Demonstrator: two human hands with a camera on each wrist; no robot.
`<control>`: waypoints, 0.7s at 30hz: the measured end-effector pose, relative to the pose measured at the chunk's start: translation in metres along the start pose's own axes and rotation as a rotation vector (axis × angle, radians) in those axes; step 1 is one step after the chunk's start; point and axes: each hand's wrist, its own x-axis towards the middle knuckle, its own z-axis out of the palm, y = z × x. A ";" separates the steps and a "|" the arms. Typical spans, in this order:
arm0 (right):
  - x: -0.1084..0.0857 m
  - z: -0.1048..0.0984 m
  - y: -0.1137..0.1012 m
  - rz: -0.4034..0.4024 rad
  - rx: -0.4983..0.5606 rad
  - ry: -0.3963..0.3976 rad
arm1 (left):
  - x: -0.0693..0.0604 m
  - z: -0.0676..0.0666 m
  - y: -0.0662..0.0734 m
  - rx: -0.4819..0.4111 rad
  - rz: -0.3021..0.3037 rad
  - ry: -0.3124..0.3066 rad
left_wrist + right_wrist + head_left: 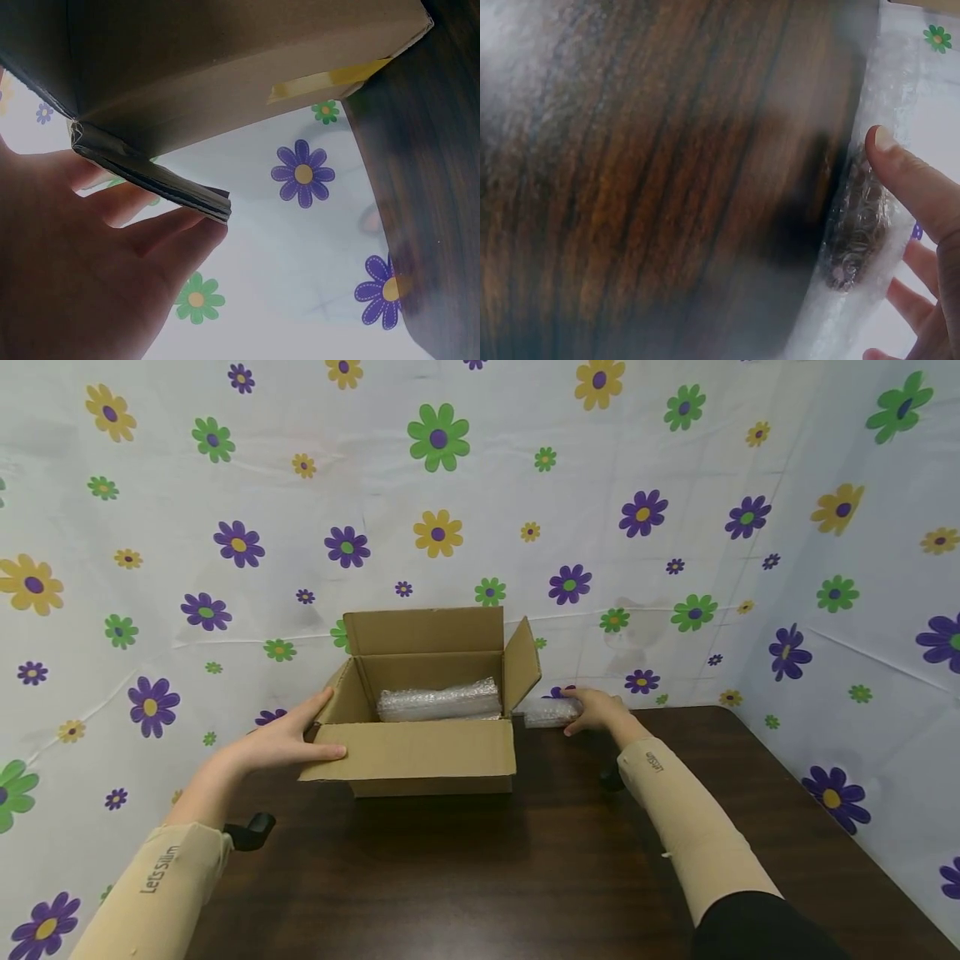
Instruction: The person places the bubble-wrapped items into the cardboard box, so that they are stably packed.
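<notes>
An open cardboard box (420, 750) stands on the dark table in the head view, its flaps spread. Inside it lies a bubble-wrapped bundle (438, 700). My left hand (277, 742) holds the box at its left corner, thumb on the front flap and fingers along the left flap. From the left wrist view, those fingers (120, 202) reach behind the flap's edge. To the right of the box, my right hand (596, 710) grips another bubble-wrapped item (859, 217) between thumb and fingers. Something dark shows through its wrap; what it is, I cannot tell.
The dark wooden table (450, 877) runs back to a flower-printed cloth (480, 485) behind the box. More of this cloth hangs on the right side. A yellow tape strip (330, 79) is stuck to the box's side.
</notes>
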 end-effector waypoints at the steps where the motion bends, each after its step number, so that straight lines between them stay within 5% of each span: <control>1: 0.000 0.001 0.000 0.001 -0.001 0.001 | 0.000 0.000 0.000 0.001 -0.002 0.001; 21: -0.003 0.012 -0.005 0.008 -0.085 0.055 | 0.002 0.003 -0.004 0.003 -0.006 0.005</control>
